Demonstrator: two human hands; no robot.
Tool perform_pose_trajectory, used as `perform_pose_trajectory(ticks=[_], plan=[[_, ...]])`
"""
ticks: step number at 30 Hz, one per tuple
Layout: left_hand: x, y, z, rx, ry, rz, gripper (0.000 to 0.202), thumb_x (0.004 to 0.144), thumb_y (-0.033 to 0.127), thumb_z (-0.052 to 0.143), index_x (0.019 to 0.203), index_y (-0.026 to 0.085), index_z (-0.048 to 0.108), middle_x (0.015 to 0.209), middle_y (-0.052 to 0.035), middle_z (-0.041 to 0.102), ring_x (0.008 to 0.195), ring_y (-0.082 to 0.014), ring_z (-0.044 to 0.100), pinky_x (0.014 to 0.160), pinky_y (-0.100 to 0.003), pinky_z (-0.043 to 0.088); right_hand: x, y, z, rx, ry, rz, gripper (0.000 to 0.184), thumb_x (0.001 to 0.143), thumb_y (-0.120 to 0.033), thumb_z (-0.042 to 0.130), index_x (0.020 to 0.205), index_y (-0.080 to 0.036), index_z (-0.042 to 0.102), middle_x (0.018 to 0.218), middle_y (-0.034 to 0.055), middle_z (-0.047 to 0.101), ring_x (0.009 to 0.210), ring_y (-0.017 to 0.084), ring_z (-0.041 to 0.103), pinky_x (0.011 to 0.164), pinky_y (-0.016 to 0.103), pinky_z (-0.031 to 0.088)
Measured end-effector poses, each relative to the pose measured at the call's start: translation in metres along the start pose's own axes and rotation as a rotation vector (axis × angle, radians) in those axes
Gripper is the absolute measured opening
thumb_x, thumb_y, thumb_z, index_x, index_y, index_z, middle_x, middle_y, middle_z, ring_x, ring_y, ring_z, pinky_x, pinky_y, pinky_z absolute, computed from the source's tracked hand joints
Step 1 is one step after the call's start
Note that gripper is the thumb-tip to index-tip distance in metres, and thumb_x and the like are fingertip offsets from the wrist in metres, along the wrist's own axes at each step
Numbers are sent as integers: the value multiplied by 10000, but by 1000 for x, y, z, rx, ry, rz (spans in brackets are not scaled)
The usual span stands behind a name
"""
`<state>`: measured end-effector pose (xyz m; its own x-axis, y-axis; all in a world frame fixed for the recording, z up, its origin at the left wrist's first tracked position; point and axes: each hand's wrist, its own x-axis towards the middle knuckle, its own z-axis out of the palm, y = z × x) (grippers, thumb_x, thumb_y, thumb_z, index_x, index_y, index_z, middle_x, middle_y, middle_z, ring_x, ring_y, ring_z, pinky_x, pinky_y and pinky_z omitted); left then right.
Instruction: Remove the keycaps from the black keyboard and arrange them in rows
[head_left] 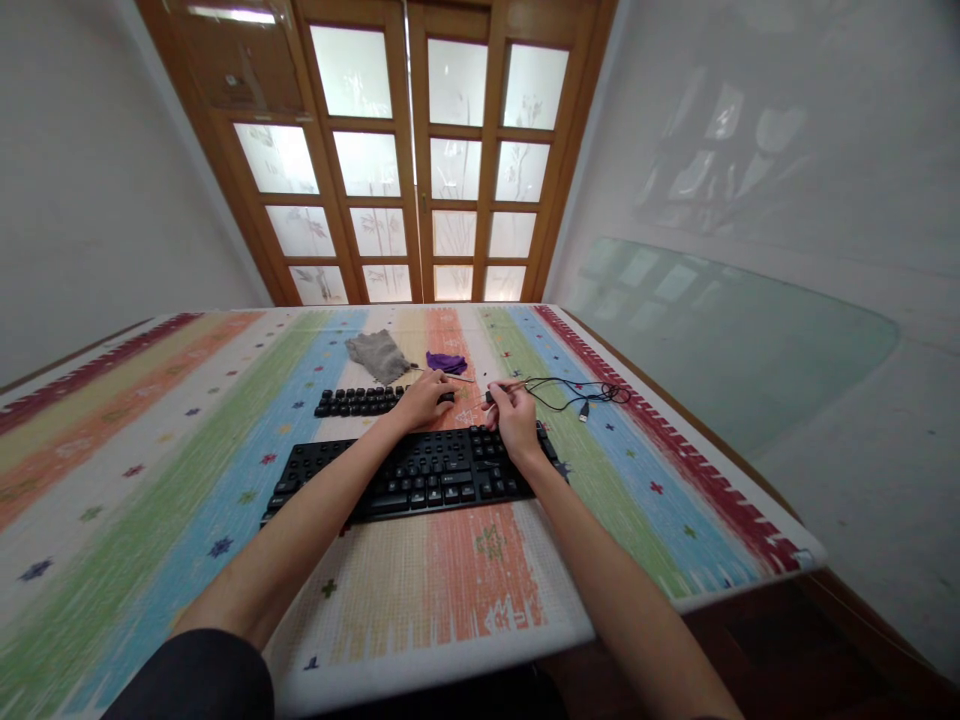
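A black keyboard lies across the table, many of its upper keys lacking caps. Beyond it, loose black keycaps stand in rows. My left hand rests at the right end of these rows, fingers curled over a dark keycap. Over the keyboard's upper right part, my right hand is closed in a pinch. Between its fingertips shows a small black keycap, with thin wire-like lines beside it; the fingers partly hide it. My forearms cover parts of the keyboard.
A grey cloth and a purple cloth lie behind the keycaps, a thin rod near them. A coiled black USB cable is at right. The striped tablecloth covers the table, with walls and wooden doors around.
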<state>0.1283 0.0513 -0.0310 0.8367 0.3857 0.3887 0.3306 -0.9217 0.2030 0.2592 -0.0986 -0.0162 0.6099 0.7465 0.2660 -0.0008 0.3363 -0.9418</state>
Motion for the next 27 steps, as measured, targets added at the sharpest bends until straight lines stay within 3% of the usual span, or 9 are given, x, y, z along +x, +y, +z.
perform_pose_trajectory(ticks=[4, 8, 15, 21, 27], plan=[[-10, 0, -8, -39, 33, -14, 373, 791, 251, 653, 1160, 192, 663, 1078, -103, 584, 1084, -287, 509, 989, -451, 439, 0, 1, 0, -10, -7, 2, 360, 751, -500, 653, 866, -180, 534, 530, -44, 587, 336, 99, 490, 329, 202, 339], [-32, 0, -25, -67, 66, -25, 376, 818, 254, 624, 1191, 212, 638, 1078, -90, 590, 1075, -272, 511, 986, -452, 440, 0, 2, 0, -17, -15, 11, 367, 750, -502, 652, 876, -179, 533, 529, -42, 592, 336, 99, 492, 325, 198, 342], [-92, -5, -58, -115, 146, -116, 233, 869, 311, 567, 1018, 182, 692, 1060, -90, 607, 1055, -251, 546, 999, -443, 444, -3, 3, 2, -22, -110, 35, 397, 739, -513, 662, 899, -175, 528, 582, -37, 623, 334, 89, 503, 311, 188, 353], [-136, -5, -82, -154, 245, -260, 232, 870, 329, 549, 969, 192, 707, 1063, -84, 646, 1024, -234, 585, 965, -416, 480, -13, -2, 8, -31, -210, 28, 423, 740, -542, 676, 906, -177, 542, 625, -36, 627, 350, 77, 509, 313, 182, 373], [-174, -2, -111, -195, 313, -500, 274, 852, 252, 469, 961, 205, 715, 1009, -61, 712, 885, -204, 635, 873, -355, 511, -37, -2, 37, -81, -436, 52, 414, 777, -538, 663, 924, -164, 567, 675, -8, 656, 399, 82, 552, 344, 177, 407]])
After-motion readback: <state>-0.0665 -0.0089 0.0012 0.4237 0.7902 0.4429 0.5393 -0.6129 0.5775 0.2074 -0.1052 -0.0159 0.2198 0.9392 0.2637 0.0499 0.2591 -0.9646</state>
